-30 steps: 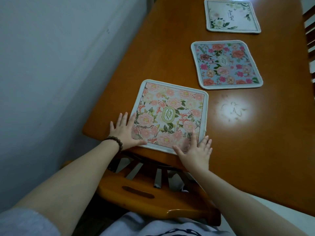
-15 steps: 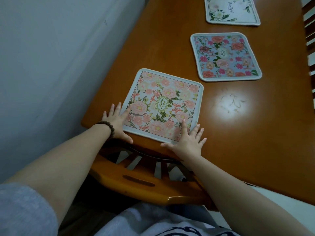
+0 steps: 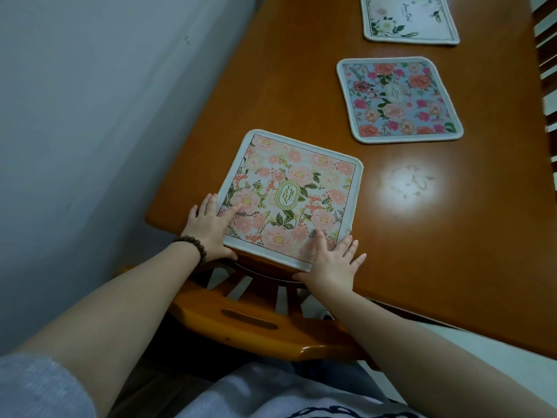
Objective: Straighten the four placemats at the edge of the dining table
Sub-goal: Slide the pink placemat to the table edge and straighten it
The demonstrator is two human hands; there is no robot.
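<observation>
A pink floral placemat lies at the near edge of the wooden dining table, turned slightly askew. My left hand lies flat on its near left corner, fingers spread, thumb at the table's edge. My right hand presses flat on its near right corner, thumb hooked over the table's edge. Farther along lies a blue floral placemat, and beyond it a white placemat with green leaves, cut off by the frame's top. Only three placemats are in view.
A wooden chair back stands tucked under the near table edge, between me and the table. A grey wall runs along the left. Slats of another chair show at the far right. A bright light glare sits right of the pink mat.
The pink placemat has slid toward the near table edge under both hands, its near edge now at the rim. The view has tilted downward slightly.
</observation>
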